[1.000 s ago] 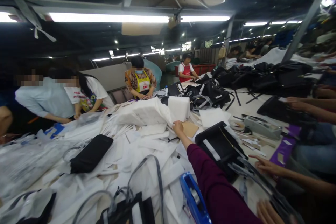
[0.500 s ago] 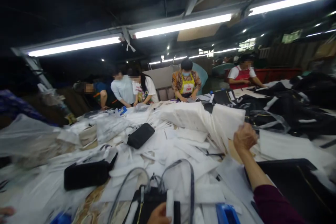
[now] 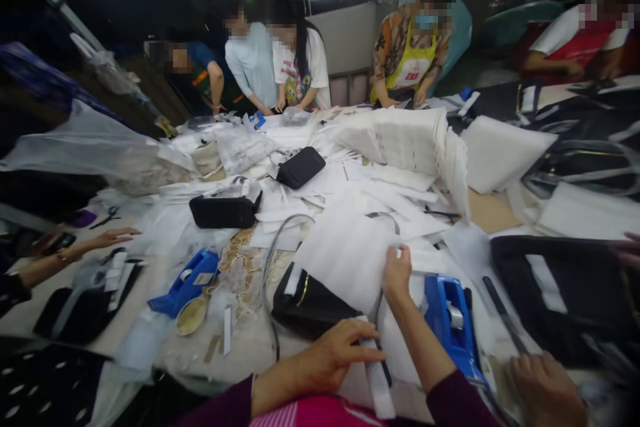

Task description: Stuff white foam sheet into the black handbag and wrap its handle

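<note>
My right hand (image 3: pixel 397 275) reaches forward in a maroon sleeve and pinches the near edge of a large white sheet (image 3: pixel 345 250) that lies over a black bag (image 3: pixel 310 300) with a gold zip. My left hand (image 3: pixel 340 353) lies flat with fingers spread at the near side of that bag, its fingertips on a white strip (image 3: pixel 377 387). A blue tape dispenser (image 3: pixel 450 320) stands just right of my right wrist. A grey strap (image 3: pixel 270 260) loops away from the bag.
White sheets and strips litter the table (image 3: pixel 493 210), with two black pouches (image 3: pixel 223 211) (image 3: pixel 301 167) and a second blue dispenser (image 3: pixel 187 280). A black bag panel (image 3: pixel 565 293) lies at right. Co-workers' hands sit at left (image 3: pixel 107 238) and bottom right (image 3: pixel 545 387). Several people stand along the far side.
The view has tipped down toward the near table. My right hand has drawn back from the far white stack, bringing a white sheet over the black bag. My left hand now rests by the bag.
</note>
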`<move>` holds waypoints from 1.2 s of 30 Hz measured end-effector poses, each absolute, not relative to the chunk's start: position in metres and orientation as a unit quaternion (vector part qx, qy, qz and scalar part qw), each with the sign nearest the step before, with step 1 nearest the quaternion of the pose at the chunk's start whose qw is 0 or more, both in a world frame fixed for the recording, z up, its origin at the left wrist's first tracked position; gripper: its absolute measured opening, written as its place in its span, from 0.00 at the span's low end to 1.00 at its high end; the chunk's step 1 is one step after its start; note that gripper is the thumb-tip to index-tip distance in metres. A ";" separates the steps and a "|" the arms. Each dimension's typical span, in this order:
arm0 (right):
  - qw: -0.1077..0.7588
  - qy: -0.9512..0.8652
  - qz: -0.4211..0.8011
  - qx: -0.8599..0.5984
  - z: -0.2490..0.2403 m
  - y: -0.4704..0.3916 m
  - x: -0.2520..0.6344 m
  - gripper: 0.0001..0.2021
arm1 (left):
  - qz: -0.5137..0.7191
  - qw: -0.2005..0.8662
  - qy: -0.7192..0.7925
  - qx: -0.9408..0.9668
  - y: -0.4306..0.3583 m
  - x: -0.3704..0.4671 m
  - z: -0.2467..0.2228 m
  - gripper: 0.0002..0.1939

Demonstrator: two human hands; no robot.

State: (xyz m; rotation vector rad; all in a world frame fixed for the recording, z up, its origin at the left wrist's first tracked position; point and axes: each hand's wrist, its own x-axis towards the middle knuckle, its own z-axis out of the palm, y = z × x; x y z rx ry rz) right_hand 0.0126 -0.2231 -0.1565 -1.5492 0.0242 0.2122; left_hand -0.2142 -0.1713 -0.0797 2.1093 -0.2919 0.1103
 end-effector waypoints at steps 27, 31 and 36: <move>0.646 -0.075 0.294 -0.701 -0.166 -0.196 -0.059 0.24 | 0.250 0.623 0.281 0.686 -0.049 -0.303 -0.146 0.12; 0.600 -0.110 0.343 -0.714 -0.163 -0.193 -0.057 0.24 | 0.227 0.544 0.204 0.782 -0.041 -0.308 -0.136 0.08; 0.512 -0.170 0.348 -0.766 -0.174 -0.196 -0.050 0.28 | 0.161 0.585 0.160 0.779 -0.031 -0.302 -0.135 0.07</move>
